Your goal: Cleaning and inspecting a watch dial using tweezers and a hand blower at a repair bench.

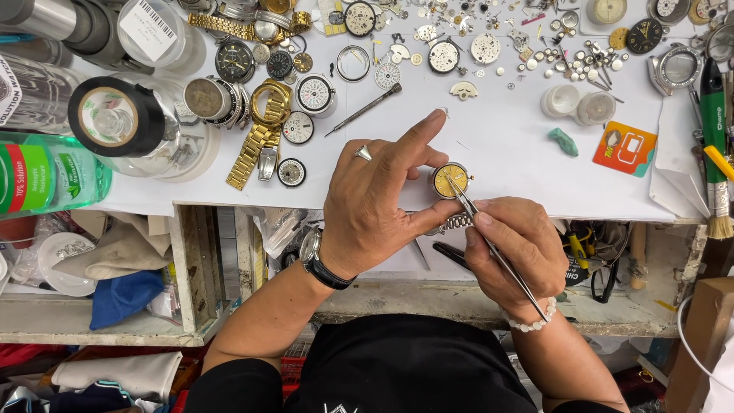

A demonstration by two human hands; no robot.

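Note:
My left hand (378, 195) pinches a small round watch with a yellow dial (447, 181) between thumb and fingers, index finger stretched out above it. A ring sits on one finger and a dark wristwatch on that wrist. My right hand (516, 252) holds slim metal tweezers (489, 243), their tips resting on the yellow dial. A metal bracelet piece (457, 222) shows just below the dial. A white bead bracelet circles my right wrist.
The white worktop (505, 145) carries several watches, dials, a gold bracelet (256, 145), a screwdriver (363, 109), loose small parts, black tape roll (115, 116), a green bottle (46, 174), an orange card (625, 148) and a green-handled brush (715, 145). An open shelf below holds cloths and tools.

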